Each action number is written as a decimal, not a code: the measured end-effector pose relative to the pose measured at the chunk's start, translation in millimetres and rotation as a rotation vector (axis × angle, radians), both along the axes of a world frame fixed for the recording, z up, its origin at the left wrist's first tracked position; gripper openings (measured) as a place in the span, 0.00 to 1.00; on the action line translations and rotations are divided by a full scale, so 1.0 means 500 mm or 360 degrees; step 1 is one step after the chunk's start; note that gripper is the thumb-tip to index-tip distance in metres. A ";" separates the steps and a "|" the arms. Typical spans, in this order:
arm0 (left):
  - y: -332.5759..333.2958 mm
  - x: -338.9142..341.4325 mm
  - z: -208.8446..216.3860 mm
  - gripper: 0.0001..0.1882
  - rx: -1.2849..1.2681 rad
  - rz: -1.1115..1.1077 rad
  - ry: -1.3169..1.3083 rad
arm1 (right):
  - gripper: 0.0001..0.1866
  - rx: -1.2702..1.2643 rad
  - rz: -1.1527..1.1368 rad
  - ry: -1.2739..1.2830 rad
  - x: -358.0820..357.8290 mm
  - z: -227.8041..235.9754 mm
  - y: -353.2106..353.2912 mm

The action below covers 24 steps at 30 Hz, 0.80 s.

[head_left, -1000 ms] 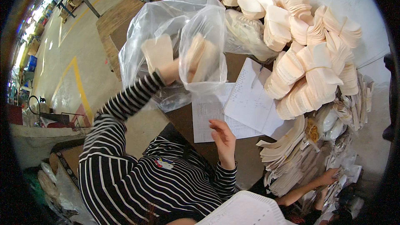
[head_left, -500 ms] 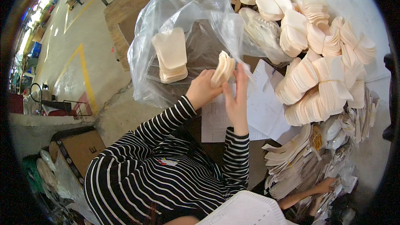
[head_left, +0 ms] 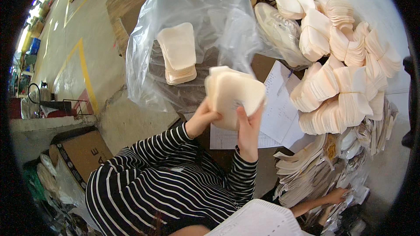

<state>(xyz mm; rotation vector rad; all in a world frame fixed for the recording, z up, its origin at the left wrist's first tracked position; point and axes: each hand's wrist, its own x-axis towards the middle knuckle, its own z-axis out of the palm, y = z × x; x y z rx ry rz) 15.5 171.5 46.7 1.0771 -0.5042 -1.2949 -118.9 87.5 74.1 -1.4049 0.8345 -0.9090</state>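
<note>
In the foreground, my left grip (head_left: 202,117) and right grip (head_left: 250,132) are both clamped on a stack of cream pads (head_left: 236,91), held over papers (head_left: 279,105). Beyond, a second stack (head_left: 178,50) sits at the clear plastic bag (head_left: 146,57), inside or on top I cannot tell.

Cream pads (head_left: 238,91): rounded corners, loosely fanned stack, curved, tilted, held between both hands (head_left: 250,134).

Two hands (head_left: 201,118) are holding one cream pad stack (head_left: 232,94); one loose stack (head_left: 179,48) is lying apart. One large clear bag (head_left: 142,32), one pen (head_left: 290,74) and one cardboard box (head_left: 87,148) are showing. Over five banded bundles (head_left: 350,81) are overlapping beyond exact count.
</note>
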 end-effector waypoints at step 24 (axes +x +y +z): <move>-0.024 -0.052 0.012 0.60 -0.0385 0.0393 -0.1583 | 0.29 -0.0121 -0.0255 0.0095 -0.028 0.027 0.078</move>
